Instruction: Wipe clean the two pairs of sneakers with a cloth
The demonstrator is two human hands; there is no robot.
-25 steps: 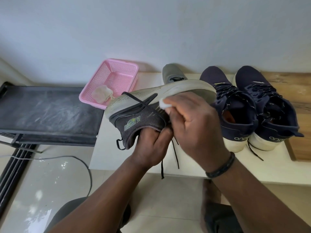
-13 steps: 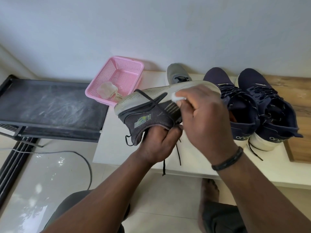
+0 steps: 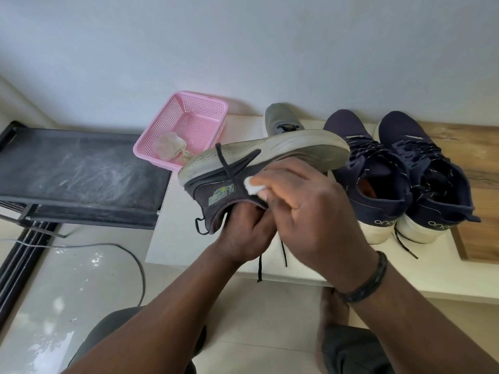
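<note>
A grey sneaker (image 3: 259, 155) is held on its side, sole facing up and away. My left hand (image 3: 243, 236) grips it from below, fingers inside the collar. My right hand (image 3: 310, 211) pinches a small white cloth (image 3: 252, 186) and presses it against the sneaker's dark side, near the green logo. The other grey sneaker (image 3: 280, 121) stands behind on the white table (image 3: 172, 238). Two navy sneakers (image 3: 367, 168) (image 3: 429, 174) with white soles stand side by side to the right.
A pink plastic basket (image 3: 189, 125) with a crumpled used cloth (image 3: 170, 147) sits at the table's back left. A dusty black rack (image 3: 81, 174) lies to the left, a cable (image 3: 135, 265) on the floor. A wooden surface (image 3: 475, 163) is at the right.
My right hand has slid the cloth down from the sole's edge onto the dark side of the sneaker. The sneaker has shifted slightly.
</note>
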